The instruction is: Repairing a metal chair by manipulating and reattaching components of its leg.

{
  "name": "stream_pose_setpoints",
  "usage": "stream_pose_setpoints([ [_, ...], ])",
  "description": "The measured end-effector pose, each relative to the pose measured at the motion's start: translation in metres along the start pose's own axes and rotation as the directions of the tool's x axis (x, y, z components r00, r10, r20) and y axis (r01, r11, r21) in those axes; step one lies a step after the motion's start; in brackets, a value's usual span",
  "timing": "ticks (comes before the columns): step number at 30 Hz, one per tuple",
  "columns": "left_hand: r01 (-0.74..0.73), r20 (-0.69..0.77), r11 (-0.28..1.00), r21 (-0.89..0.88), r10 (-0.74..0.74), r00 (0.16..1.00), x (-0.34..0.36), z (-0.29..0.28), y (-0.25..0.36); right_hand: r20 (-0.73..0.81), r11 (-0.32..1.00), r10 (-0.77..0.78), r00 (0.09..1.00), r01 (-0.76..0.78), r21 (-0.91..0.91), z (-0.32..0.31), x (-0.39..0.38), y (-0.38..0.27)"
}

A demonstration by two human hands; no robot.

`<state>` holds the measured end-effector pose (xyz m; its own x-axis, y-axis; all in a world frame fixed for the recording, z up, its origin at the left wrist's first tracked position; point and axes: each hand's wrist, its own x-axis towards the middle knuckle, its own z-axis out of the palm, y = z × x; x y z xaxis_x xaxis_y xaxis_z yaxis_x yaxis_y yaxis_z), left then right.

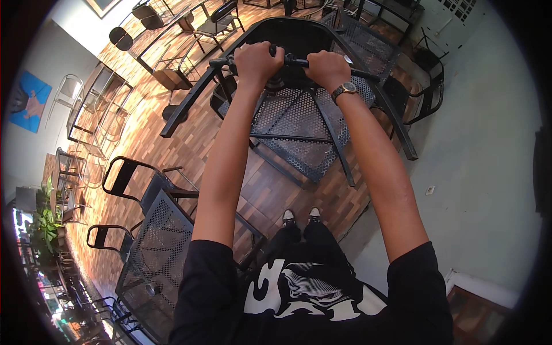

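Observation:
Both my arms reach out in front of me, holding up a black metal chair [187, 106] whose legs point back toward me. My left hand [257, 62] is closed around its dark crossbar [296, 62]. On the same bar, farther right, my right hand [330, 70] is closed too, with a watch [345, 89] on that wrist. The chair's broad dark panel [293, 35] lies beyond my hands. Below the chair shows a black perforated metal table [293, 115]; whether the two touch, I cannot tell.
Another perforated table [158, 259] stands at my left with black chairs [135, 178] beside it. A further chair [431, 89] is by the pale wall [483, 155] on the right. More tables and chairs cover the patterned floor [172, 141] at the far left.

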<state>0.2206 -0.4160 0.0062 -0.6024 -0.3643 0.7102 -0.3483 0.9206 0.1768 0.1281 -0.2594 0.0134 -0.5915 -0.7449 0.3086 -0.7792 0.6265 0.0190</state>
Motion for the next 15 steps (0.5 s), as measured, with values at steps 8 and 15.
stream_pose_setpoints([
  [8,-0.051,-0.093,0.999,0.015,0.052,0.994,-0.012,0.011,0.012,-0.079,0.996,-0.082,0.994,0.084,0.02,0.006,-0.003,0.002],
  [15,-0.047,-0.059,0.998,0.05,0.05,0.997,-0.016,0.012,0.039,-0.118,0.991,-0.116,0.986,0.123,0.056,0.012,0.0,0.006],
])
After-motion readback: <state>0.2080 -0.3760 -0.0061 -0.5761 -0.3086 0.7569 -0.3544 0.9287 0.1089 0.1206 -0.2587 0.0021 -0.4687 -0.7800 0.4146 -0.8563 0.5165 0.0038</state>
